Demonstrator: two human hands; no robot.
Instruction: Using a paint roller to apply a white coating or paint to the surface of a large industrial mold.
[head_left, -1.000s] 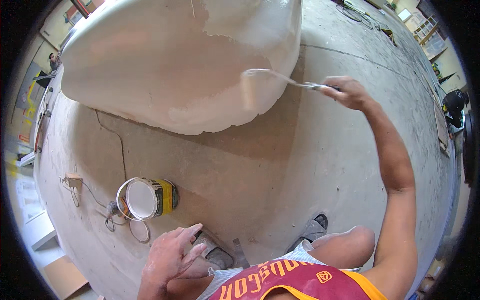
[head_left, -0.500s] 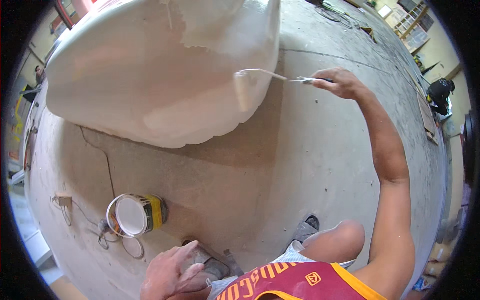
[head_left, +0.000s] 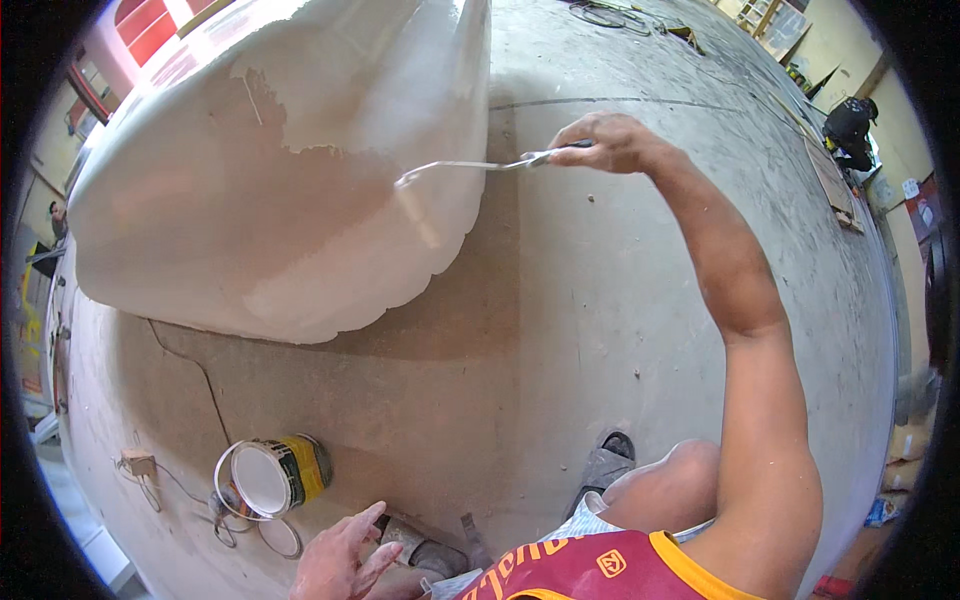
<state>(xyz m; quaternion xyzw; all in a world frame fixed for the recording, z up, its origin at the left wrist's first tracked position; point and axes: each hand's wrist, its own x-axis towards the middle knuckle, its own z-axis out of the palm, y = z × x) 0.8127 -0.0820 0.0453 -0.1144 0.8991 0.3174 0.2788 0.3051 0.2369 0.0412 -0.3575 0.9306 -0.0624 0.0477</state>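
Note:
My right hand (head_left: 607, 143) is closed round the dark handle of a paint roller (head_left: 418, 215), arm stretched forward. The roller's thin metal frame reaches left, and its pale sleeve lies over the lower right part of a large, rounded, smooth form (head_left: 230, 200). That form is partly coated white, with a duller brownish patch in its middle. Low in the picture, my left hand (head_left: 338, 556) holds nothing, its fingers apart, near my left foot. Left of it, a paint bucket (head_left: 265, 478) with a yellow and dark label and a white handle lies tilted toward me.
A round lid (head_left: 280, 538) lies by the bucket. Beside it are a power tool (head_left: 230, 500) and a wooden block (head_left: 138, 462) with cord. A cable crosses the floor toward the form. A person (head_left: 850, 130) crouches at the far right, beside boards (head_left: 828, 180).
My right hand has moved left with the roller, whose sleeve now tilts the other way over the white surface. The view has shifted, so the form and bucket sit lower. My left hand stays low.

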